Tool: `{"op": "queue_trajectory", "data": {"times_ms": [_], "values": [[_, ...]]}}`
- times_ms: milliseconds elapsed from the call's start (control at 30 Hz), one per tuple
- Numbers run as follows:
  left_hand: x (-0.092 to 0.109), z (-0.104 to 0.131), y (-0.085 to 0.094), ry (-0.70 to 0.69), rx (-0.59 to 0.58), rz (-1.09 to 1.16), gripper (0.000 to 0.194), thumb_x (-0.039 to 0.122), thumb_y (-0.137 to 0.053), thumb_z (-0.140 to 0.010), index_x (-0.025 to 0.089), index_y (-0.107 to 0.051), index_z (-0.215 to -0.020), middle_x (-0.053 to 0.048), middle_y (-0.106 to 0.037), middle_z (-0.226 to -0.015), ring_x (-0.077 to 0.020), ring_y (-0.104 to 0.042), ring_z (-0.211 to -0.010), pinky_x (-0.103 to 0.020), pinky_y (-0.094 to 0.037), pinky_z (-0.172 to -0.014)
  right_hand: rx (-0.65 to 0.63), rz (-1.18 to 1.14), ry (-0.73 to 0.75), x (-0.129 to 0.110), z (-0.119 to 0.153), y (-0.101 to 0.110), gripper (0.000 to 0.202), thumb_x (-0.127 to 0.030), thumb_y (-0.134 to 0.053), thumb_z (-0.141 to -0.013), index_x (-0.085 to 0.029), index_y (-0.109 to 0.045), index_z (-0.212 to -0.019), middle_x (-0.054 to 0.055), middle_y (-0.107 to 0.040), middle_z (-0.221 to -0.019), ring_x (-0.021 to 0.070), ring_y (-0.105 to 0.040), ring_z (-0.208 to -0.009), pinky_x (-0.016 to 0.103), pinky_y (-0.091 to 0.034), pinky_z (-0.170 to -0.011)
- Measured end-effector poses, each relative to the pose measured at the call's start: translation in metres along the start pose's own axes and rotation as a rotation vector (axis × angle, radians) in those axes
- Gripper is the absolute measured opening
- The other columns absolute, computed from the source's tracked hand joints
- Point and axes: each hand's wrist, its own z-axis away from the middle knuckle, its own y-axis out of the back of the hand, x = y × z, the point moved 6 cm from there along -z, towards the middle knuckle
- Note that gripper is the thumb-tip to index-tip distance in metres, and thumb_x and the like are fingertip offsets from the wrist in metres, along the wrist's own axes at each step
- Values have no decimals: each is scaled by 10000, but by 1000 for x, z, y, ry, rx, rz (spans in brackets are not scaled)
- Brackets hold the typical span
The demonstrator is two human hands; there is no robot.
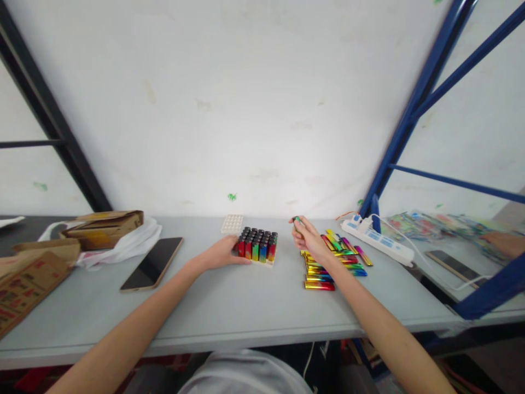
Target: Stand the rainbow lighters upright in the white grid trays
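Note:
Lighters (256, 249) with black tops and shiny red, green, blue and orange bodies stand upright in rows in a white holder (268, 264). My left hand (225, 253) grips the left side of this block, with the thumb along the front and the fingers partly hidden behind it. My right hand (305, 235) is closed in a pinch above the table, right of the block. A small green piece with a dark end shows at its fingertips, seemingly a lighter; most of it is hidden. Below and beside that hand lies a pile of shiny gold, red, green and blue pieces (320, 277).
A white perforated tray (232, 224) lies near the wall. To the left are a phone (152, 264), a white plastic bag (123, 249) and cardboard boxes (109, 227). A white power strip (379, 241) with cables runs along the right, beside a blue metal frame (404, 131).

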Motion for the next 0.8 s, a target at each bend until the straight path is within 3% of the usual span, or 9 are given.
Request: {"op": "queue_trajectory", "data": {"times_ms": [133, 267, 367, 500, 800], "values": [[2, 1, 1, -2, -7, -6, 625, 728, -750, -673, 178, -689, -965, -67, -711, -907, -278, -647, -884, -352, -513, -821, 89, 343, 174, -7, 4, -6, 418, -618, -466, -942, -215, -549, -871, -56, -403, -626, 117, -363, -556, 242, -293, -525], [3, 2, 2, -10, 0, -1, 636, 723, -752, -672, 174, -688, -986, -74, -713, -933, -278, -647, -887, -360, -519, -824, 178, 581, 279, -12, 9, -12, 473, -558, -472, -934, -208, -389, -626, -42, -323, -599, 122, -341, -607, 268, -263, -578], [4, 2, 2, -7, -3, -2, 644, 728, -743, -677, 168, -685, -991, -73, -712, -940, -275, -647, -898, -361, -520, -837, 210, 637, 254, -7, 8, -16, 439, -491, -494, -875, -214, -317, -583, -44, -250, -590, 112, -293, -586, 276, -212, -563], [6, 1, 1, -9, -20, -28, 626, 726, -728, -700, 167, -684, -977, -76, -715, -957, -275, -651, -911, -356, -516, -848, 229, 657, 240, -3, 6, -16, 355, -409, -481, -827, -211, -321, -580, -43, -256, -587, 109, -304, -582, 274, -202, -563], [6, 2, 2, 7, -16, -47, 635, 715, -741, -697, 169, -679, -1014, -90, -715, -1009, -288, -646, -965, -360, -506, -893, 208, 654, 241, -4, 5, -15, 428, -500, -474, -892, -213, -341, -604, -45, -272, -584, 117, -304, -595, 270, -223, -565]]}}
